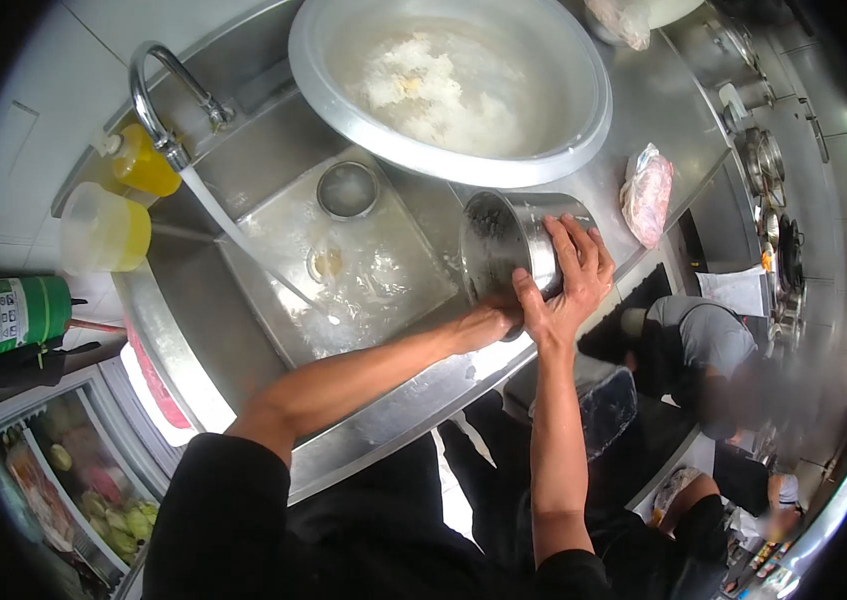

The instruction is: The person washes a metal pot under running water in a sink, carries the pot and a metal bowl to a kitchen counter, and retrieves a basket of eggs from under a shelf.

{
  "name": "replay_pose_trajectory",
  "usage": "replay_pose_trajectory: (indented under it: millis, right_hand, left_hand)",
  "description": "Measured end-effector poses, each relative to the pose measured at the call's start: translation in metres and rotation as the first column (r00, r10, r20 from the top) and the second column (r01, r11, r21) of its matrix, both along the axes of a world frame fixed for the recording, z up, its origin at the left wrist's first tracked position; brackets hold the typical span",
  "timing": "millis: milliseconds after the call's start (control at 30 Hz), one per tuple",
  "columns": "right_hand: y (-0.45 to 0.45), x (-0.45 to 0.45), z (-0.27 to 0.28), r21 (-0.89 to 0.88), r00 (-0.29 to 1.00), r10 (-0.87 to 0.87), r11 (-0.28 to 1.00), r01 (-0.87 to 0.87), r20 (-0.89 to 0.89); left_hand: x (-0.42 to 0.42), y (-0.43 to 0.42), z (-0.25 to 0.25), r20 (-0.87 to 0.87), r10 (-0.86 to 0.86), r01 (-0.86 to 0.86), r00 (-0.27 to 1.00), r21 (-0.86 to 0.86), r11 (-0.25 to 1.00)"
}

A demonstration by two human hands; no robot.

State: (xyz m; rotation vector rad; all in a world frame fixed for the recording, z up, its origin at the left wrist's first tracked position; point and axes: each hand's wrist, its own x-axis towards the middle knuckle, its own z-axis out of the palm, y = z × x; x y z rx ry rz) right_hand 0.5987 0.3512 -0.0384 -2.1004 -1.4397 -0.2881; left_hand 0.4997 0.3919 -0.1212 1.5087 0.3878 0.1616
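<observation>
Between my hands a deep stainless-steel pot [515,245] is tilted on its side at the right edge of the sink, its mouth turned toward the basin. My right hand [571,285] is wrapped over the outer wall, fingers spread along the metal. At the near rim is my left hand [488,328], closed on the pot, with its fingertips hidden. A large grey plastic basin [333,130], holding cloudy water and white rice-like clumps, stands just behind the pot. In the sink [283,235], a small round metal bowl [347,190] lies near the drain.
Water runs from a white hose on the curved tap [151,110]. Yellow liquid fills a bottle [143,162] and a tub [108,228] at left. A plastic-wrapped pink package [647,195] lies on the right counter. Other people [698,340] are at lower right.
</observation>
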Motion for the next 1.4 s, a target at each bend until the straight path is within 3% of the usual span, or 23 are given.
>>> replay_pose_trajectory:
  millis: [67, 100, 133, 200, 267, 367, 433, 467, 533, 667, 700, 733, 800, 833, 933, 967, 1000, 1067, 1200, 1267, 1300, 1367, 1400]
  right_hand:
    - [-0.001, -0.002, 0.000, 0.008, 1.000, 0.000, 1.000, 0.000, 0.004]
    - [0.000, -0.002, -0.001, 0.020, 1.000, 0.004, 1.000, -0.004, 0.002]
    - [0.000, -0.003, -0.001, 0.035, 1.000, 0.001, 0.999, -0.001, -0.003]
    - [0.004, -0.001, -0.001, 0.048, 1.000, 0.012, 0.999, -0.012, -0.012]
    - [0.002, 0.000, 0.000, 0.040, 1.000, 0.021, 0.999, -0.021, -0.020]
    - [0.006, -0.002, 0.000, -0.001, 1.000, 0.000, 1.000, 0.000, -0.009]
    - [0.011, -0.004, 0.003, -0.005, 1.000, -0.005, 1.000, 0.005, -0.018]
    - [0.012, -0.004, 0.004, 0.000, 1.000, -0.008, 1.000, 0.008, -0.014]
    - [0.011, -0.003, 0.004, -0.007, 1.000, 0.002, 1.000, -0.002, -0.028]
    - [0.006, -0.002, -0.002, 0.022, 1.000, 0.005, 1.000, -0.005, -0.012]
    - [0.007, -0.003, -0.002, 0.020, 1.000, -0.007, 1.000, 0.007, -0.003]
    - [0.009, -0.004, -0.001, 0.027, 1.000, -0.025, 0.999, 0.025, 0.005]
    - [0.009, -0.003, 0.000, 0.022, 1.000, -0.020, 1.000, 0.020, -0.001]
    - [0.009, -0.002, 0.000, 0.014, 1.000, -0.015, 1.000, 0.015, 0.001]
    - [0.006, 0.000, -0.002, 0.038, 1.000, -0.013, 0.999, 0.013, -0.019]
    - [0.006, 0.000, -0.001, 0.034, 1.000, -0.009, 0.999, 0.009, -0.016]
    - [0.006, -0.001, -0.001, 0.023, 0.999, -0.024, 0.999, 0.024, -0.023]
    - [0.008, -0.001, -0.001, 0.026, 0.999, -0.034, 0.999, 0.035, -0.035]
    - [0.000, -0.002, -0.005, 0.051, 0.999, -0.028, 0.998, 0.029, -0.015]
    - [0.001, 0.000, -0.004, 0.057, 1.000, -0.026, 0.998, 0.027, -0.004]
    - [0.001, 0.002, -0.005, 0.075, 1.000, -0.020, 0.997, 0.021, -0.014]
    - [0.005, 0.002, -0.009, 0.104, 0.999, -0.001, 0.995, 0.005, -0.038]
    - [0.002, 0.002, -0.011, 0.119, 1.000, -0.005, 0.993, 0.007, -0.021]
  left_hand:
    - [-0.009, 0.004, 0.002, 0.044, 0.014, -0.004, 0.999, -0.224, 0.975]
    - [-0.005, 0.016, -0.015, 0.041, -0.177, 0.142, 0.983, 0.437, 0.888]
    - [-0.007, 0.023, -0.029, 0.039, -0.175, 0.140, 0.984, 0.438, 0.888]
    - [-0.011, 0.039, -0.040, 0.177, 0.165, -0.235, 0.970, 0.858, 0.457]
    - [-0.007, 0.022, -0.047, 0.097, 0.210, -0.182, 0.973, 0.881, 0.437]
    - [-0.009, 0.032, -0.053, 0.125, 0.098, -0.159, 0.987, 0.778, 0.607]
    - [-0.001, 0.069, -0.053, 0.212, 0.159, -0.235, 0.964, 0.961, 0.144]
    - [-0.002, 0.065, -0.052, 0.216, 0.155, -0.238, 0.964, 0.961, 0.140]
    - [-0.006, 0.046, -0.052, 0.097, 0.164, -0.160, 0.982, 0.887, 0.434]
    - [-0.008, 0.061, -0.043, -0.049, 0.002, 0.046, 0.999, 0.937, 0.346]
    - [-0.002, 0.075, -0.049, 0.190, 0.082, -0.204, 0.978, 0.950, 0.236]
    - [0.000, 0.074, -0.053, 0.187, 0.077, -0.200, 0.979, 0.952, 0.234]
    - [0.001, 0.057, -0.043, -0.092, 0.098, 0.032, 0.991, 0.872, 0.489]
    - [0.003, 0.036, -0.049, 0.042, 0.168, -0.108, 0.985, 0.908, 0.405]
    - [0.009, 0.069, -0.056, 0.051, 0.049, -0.066, 0.997, 0.922, 0.382]
    - [0.010, 0.086, -0.048, 0.188, 0.003, -0.185, 0.982, 0.959, 0.214]
    - [0.016, 0.076, -0.061, 0.189, 0.002, -0.185, 0.982, 0.960, 0.212]
    - [0.032, 0.046, -0.087, 0.207, 0.188, -0.280, 0.960, 0.730, 0.623]
    - [0.036, 0.033, -0.069, 0.351, 0.101, -0.328, 0.931, 0.680, 0.655]
    - [0.028, 0.074, -0.044, 0.245, -0.032, -0.204, 0.969, 0.866, 0.457]
    - [0.035, 0.060, -0.045, 0.245, -0.032, -0.205, 0.969, 0.869, 0.451]
    - [0.049, 0.016, -0.057, 0.512, 0.224, -0.486, 0.829, 0.463, 0.741]
    - [0.049, 0.009, -0.070, 0.508, 0.224, -0.485, 0.832, 0.467, 0.740]
